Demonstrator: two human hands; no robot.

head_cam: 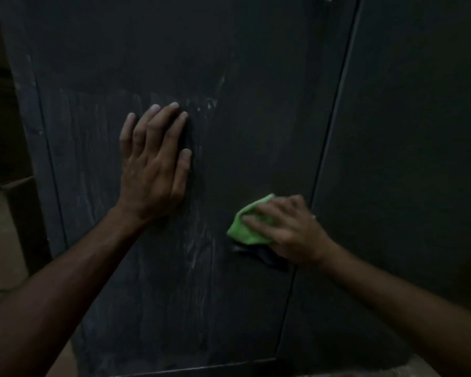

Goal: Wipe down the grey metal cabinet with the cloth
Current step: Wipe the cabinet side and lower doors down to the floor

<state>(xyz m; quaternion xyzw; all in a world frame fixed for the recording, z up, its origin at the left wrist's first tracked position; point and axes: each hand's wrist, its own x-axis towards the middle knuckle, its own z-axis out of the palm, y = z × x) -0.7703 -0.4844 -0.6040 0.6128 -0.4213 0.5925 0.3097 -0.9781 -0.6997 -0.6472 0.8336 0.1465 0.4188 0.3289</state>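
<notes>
The grey metal cabinet [256, 77] fills the head view, dimly lit, with pale dusty streaks down its left door. My left hand [154, 164] lies flat on that door, fingers straight and pointing up. My right hand [288, 229] grips a bunched bright green cloth [245, 227] and presses it against the door's lower right part, close to the seam between the two doors. A dark fold of cloth or a shadow shows just under the green cloth; I cannot tell which.
The second cabinet door [405, 159] takes up the right side, past a vertical seam [335, 118]. Brownish cardboard boxes [3, 227] stand at the far left beside the cabinet. The door's bottom edge [201, 367] runs along the lower frame.
</notes>
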